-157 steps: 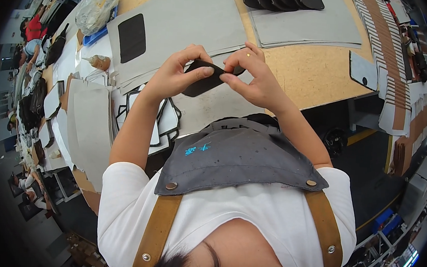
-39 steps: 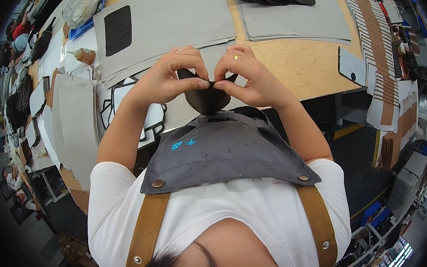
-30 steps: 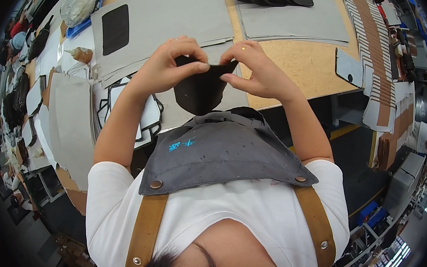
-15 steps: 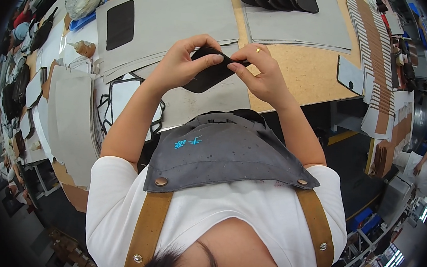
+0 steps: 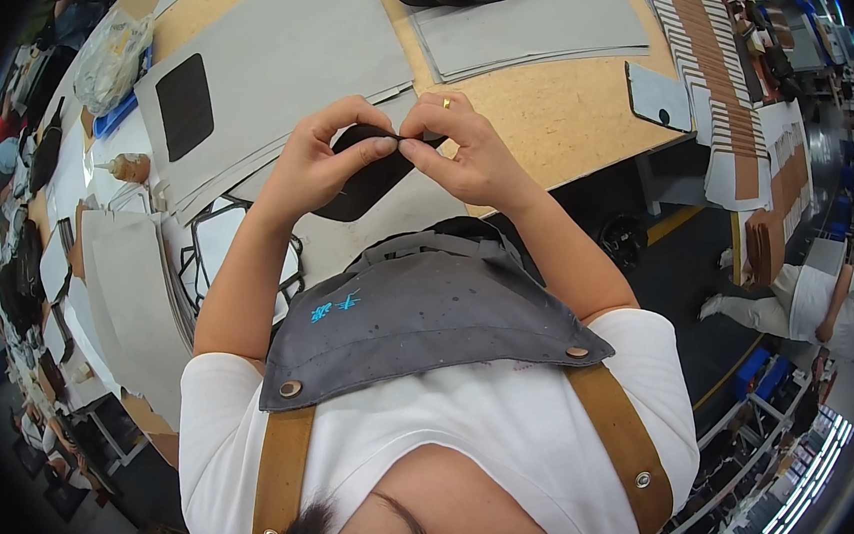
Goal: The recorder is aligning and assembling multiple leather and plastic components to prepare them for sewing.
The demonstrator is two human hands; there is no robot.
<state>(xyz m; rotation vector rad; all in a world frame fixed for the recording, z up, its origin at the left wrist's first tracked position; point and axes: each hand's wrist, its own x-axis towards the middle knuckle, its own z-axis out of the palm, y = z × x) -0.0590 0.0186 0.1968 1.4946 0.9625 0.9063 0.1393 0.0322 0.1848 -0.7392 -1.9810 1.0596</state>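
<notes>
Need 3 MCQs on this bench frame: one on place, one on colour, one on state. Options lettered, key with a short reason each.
1. Where does the separate black rounded patch lie?
A. On a grey sheet to the person's left of the hands
B. On the floor by the bench leg
C. On the apron

2. What colour is the piece held in both hands?
A. White
B. Black
C. Orange

3. How is the held piece being handled?
A. Lying flat, untouched
B. Gripped by one hand only
C. Pinched at its top edge by both hands, above the table

Key:
1. A: the patch rests on the large grey sheet, up and to the left of the hands.
2. B: the piece is dark black against the grey sheets.
3. C: the left hand and the right hand meet fingertip to fingertip on its upper edge, over the wooden table.
</notes>
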